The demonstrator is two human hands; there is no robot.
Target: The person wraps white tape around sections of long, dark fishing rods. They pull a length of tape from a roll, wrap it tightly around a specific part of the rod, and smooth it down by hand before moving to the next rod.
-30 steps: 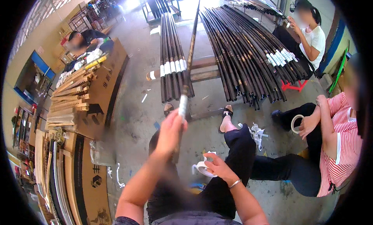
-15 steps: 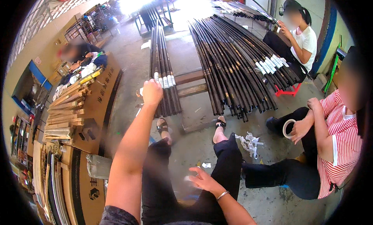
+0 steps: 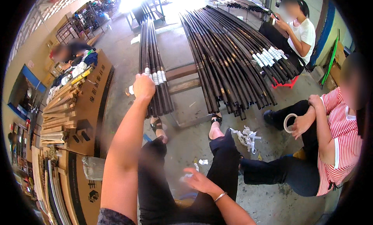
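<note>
My left hand (image 3: pixel 144 87) is closed in a fist at the near end of a small row of black poles (image 3: pixel 165 102), around the leftmost one. White bands (image 3: pixel 159 77) wrap these poles just beside my knuckles. A pale scrap (image 3: pixel 129 91) shows left of the fist; whether it touches my hand is unclear. Low over my lap, my right hand (image 3: pixel 204 183) has its fingers bent, with a small blurred white scrap (image 3: pixel 187 176) at the fingertips. To the right of the row, a broad fan of black poles (image 3: pixel 229 69) lies on a low frame (image 3: pixel 186 86); several have white bands (image 3: pixel 268 57).
At right, a person in a striped shirt (image 3: pixel 344 147) sits with a tape roll (image 3: pixel 289 123) at one hand. Another person (image 3: pixel 303 34) behind handles a pole. White strips (image 3: pixel 247 138) litter the floor. Wooden pieces (image 3: pixel 58 126) and large cartons (image 3: pixel 95 104) stand at left.
The whole view has shifted, so the poles appear farther left. My left hand stays closed at the same row; my right hand has moved slightly, with the white scrap still at its fingertips.
</note>
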